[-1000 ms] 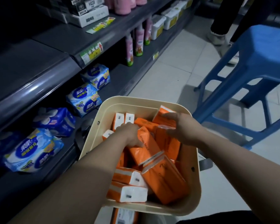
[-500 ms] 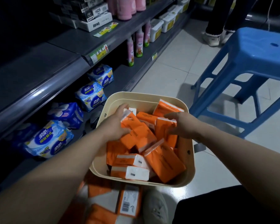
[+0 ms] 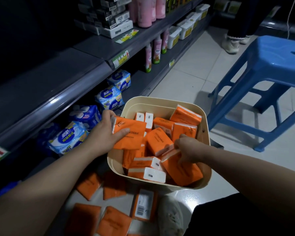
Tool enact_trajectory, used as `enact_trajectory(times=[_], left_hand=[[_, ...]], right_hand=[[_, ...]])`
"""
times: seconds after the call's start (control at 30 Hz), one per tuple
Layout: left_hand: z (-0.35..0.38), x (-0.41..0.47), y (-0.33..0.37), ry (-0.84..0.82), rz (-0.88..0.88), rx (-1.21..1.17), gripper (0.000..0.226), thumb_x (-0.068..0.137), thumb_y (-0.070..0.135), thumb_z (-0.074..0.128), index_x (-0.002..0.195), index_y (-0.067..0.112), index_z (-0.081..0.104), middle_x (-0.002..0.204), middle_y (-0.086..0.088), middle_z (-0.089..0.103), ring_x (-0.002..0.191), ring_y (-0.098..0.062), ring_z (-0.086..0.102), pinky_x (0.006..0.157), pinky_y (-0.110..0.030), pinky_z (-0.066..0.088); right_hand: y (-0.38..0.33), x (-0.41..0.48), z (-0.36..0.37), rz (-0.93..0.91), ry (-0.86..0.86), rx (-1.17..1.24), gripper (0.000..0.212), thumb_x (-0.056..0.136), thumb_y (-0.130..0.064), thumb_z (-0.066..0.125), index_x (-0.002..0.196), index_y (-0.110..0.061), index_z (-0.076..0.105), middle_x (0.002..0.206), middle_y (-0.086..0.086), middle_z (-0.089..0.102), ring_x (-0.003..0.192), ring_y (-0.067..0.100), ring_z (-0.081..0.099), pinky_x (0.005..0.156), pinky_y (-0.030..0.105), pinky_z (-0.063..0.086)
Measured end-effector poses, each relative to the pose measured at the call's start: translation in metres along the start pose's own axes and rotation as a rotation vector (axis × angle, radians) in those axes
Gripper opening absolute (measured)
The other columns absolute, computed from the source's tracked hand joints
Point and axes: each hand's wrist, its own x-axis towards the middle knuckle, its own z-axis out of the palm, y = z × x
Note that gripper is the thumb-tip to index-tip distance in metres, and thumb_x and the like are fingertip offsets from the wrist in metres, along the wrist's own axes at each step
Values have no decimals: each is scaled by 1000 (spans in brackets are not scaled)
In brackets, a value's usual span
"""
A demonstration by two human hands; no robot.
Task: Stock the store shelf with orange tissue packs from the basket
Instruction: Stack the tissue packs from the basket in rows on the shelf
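Since half a second ago the left hand (image 3: 100,135) has come up out of the pile and swung toward the shelf side. It now carries a lifted pack (image 3: 131,135), possibly two side by side, over the left rim of the basket (image 3: 160,101), with its thumb across the printed face and its fingers wrapped round the far end. The right hand (image 3: 190,149) has drawn nearer in the same time, and its fingertips now pinch the white end of a near pack (image 3: 180,169) that lies in the basket's near right corner.

On the left, the shelf (image 3: 49,86) shows no orange at all. Its upper board is bare and dark here, and the level below holds only blue-wrapped packs (image 3: 66,137) in a row. Just beside the basket, on the floor (image 3: 194,68) at its near left, several loose packs (image 3: 89,186) lie scattered, some face down with a barcode showing. The basket itself is well filled with orange tissue packs (image 3: 162,142), jumbled at all angles. To its right stands a blue stool (image 3: 276,57), which is apart from the work.

Stocking looks barely begun. Nothing visible has reached the shelf, and the basket's load, the floor packs and the ones in both hands all remain to be placed. The lifted pack seems to be the nearest to going in.
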Motion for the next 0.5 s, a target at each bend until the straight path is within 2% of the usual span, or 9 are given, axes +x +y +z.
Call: enact_trajectory(times=[0.13,0.2,0.3,0.4,0.5], left_hand=[[-16,-5,-2,59,-34,-5,48,80,51,65,102,26,30,86,16,46,76,-6,49,58,-27,33],[-28,-8,-1,116,-61,-17,46,81,52,62,101,25,32,85,15,46,75,-7,49,59,-29,33],[-52,-15,0,178,-89,-28,44,83,52,60,102,22,33,85,9,50,75,-7,50,59,-28,34],[-86,-25,-1,247,-123,-55,42,84,45,63,102,19,34,87,4,52,73,-6,50,57,-23,34],[-124,-41,-3,341,-148,-44,41,84,37,66,102,17,35,90,-2,53,73,-13,49,57,-28,30]], right_hand=[[-19,1,-24,-46,17,70,44,80,-21,69,120,-28,52,114,1,48,94,16,53,73,24,48],[-32,-2,-45,-90,87,139,45,80,-17,68,120,-28,51,109,-1,52,94,17,54,74,26,49],[-52,-11,-77,-148,218,286,42,77,-16,70,115,-25,54,101,-4,54,89,16,54,70,25,42],[-77,-17,-101,-230,394,427,39,73,-13,72,108,-19,56,94,1,58,82,17,53,63,22,35],[-111,-21,-122,-285,505,619,52,72,-8,74,118,-17,53,96,12,63,78,18,55,68,24,44]])
